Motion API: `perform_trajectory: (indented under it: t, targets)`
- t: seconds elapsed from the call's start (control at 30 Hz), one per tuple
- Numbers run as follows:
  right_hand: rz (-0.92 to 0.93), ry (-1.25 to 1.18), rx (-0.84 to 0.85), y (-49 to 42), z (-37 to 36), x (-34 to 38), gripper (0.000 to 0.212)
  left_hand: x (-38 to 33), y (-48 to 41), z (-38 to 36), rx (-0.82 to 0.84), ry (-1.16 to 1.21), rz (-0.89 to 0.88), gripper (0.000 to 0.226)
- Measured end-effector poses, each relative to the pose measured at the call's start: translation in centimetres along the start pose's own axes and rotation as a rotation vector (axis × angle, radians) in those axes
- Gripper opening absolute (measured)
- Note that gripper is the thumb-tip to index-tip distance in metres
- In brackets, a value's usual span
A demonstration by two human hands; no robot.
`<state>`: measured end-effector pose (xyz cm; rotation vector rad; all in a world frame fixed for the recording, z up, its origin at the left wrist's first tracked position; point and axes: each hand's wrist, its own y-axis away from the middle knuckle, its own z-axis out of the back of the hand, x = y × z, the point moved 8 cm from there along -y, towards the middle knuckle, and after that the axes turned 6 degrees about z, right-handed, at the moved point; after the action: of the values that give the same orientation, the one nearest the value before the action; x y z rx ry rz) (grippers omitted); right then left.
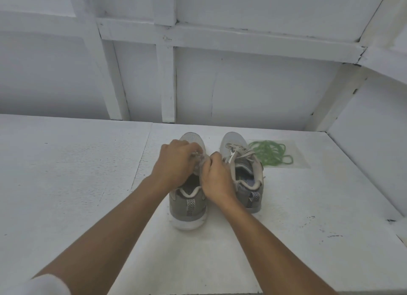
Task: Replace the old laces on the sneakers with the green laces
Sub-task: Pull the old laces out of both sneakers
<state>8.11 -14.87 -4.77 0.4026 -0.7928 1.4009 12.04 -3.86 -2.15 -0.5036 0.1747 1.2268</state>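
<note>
Grey left sneaker [189, 206] sat on a white table [77, 184], its old lace [198, 157] pinched by the left hand [174, 164] and right hand [217, 178]. Green laces [269, 153] lay coiled just beside the right sneaker [246, 178]. Loosening crossings evenly would probably free it without snagging.

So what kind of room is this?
Probably a shed or workshop corner: white-painted board walls with bare framing, a rough white workbench, and sneakers set out beside green laces.
</note>
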Motion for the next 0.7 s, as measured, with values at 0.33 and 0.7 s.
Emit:
perform_trajectory:
  t: [0.33, 0.7]
  targets:
    - [-0.006, 0.003, 0.005, 0.1, -0.1, -0.1, 0.032, 5.2, -1.6, 6.3, -0.246, 0.118, 0.295, 0.013]
    - [0.007, -0.016, -0.014, 0.0, -0.2, -0.2, 0.030, 0.4, -0.2, -0.1, 0.024, 0.029, 0.024, 0.015]
